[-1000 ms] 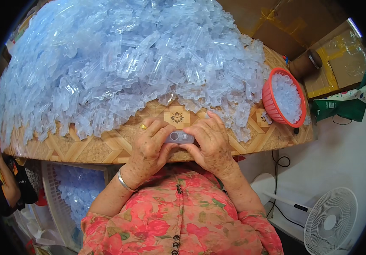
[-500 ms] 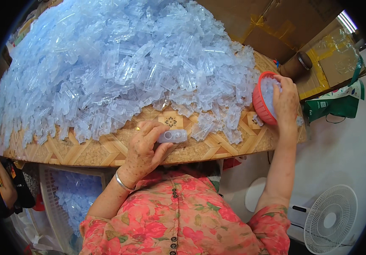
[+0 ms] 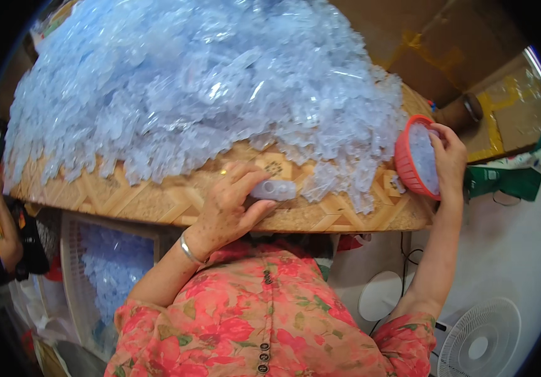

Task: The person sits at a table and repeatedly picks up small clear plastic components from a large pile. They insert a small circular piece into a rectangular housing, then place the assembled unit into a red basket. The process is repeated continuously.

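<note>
My left hand is closed round one end of a clear pale-blue plastic casing, oblong with round marks, held just above the table's front edge. At the right, my right hand reaches over the rim of a red plastic basket. Its fingers are drawn together above the small translucent pieces in the basket; whatever they pinch is too small to make out. A large heap of clear plastic casings covers most of the table beyond my hands.
The table has a patterned, curved front edge. Below it at the left stands a white crate of bluish pieces. Taped cardboard boxes, a brown cylinder and a green bag are at the right, with a white fan lower down.
The view has shifted, so the table sits further right and up. Over the basket, my right hand's fingers have drawn together near the rim. My left hand keeps its grip on the casing.
</note>
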`<control>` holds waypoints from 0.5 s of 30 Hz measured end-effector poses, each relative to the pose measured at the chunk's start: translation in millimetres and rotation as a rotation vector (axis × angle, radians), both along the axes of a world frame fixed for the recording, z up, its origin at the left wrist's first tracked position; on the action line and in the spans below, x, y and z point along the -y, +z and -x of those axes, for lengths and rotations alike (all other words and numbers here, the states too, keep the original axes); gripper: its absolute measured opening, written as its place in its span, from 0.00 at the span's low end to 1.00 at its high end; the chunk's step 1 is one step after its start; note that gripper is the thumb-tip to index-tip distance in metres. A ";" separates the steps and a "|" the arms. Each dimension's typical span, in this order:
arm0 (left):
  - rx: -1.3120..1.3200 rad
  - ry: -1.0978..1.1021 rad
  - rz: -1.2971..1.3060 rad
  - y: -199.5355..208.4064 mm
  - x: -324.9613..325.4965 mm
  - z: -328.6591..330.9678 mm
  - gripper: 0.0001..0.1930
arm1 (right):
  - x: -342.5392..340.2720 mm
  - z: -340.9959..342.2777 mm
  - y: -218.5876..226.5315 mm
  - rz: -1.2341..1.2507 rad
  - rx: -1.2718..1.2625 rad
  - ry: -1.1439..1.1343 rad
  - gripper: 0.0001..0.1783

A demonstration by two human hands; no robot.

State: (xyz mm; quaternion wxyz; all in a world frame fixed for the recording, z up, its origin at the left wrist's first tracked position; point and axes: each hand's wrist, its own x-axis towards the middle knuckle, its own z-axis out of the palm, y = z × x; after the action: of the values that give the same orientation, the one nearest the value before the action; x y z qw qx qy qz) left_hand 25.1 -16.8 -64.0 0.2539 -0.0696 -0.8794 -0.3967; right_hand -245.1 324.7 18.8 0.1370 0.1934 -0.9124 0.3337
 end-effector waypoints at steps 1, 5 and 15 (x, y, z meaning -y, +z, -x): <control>0.010 0.006 -0.003 0.3 -0.2 -1.1 0.22 | 15.3 -24.8 7.3 0.202 0.099 0.050 0.10; 0.030 0.042 -0.034 -3.0 2.5 -9.9 0.22 | 81.2 -142.0 13.2 0.050 0.313 0.456 0.10; 0.028 0.028 -0.052 -3.6 1.7 -5.3 0.23 | 105.0 -194.7 -43.2 -0.102 0.351 0.538 0.11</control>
State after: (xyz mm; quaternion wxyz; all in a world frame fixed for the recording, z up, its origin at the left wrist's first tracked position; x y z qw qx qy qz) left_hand 30.4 -18.4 -67.5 0.2486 -0.0450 -0.8731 -0.4170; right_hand -50.4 219.7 -24.4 -0.1253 0.3735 -0.8539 0.3402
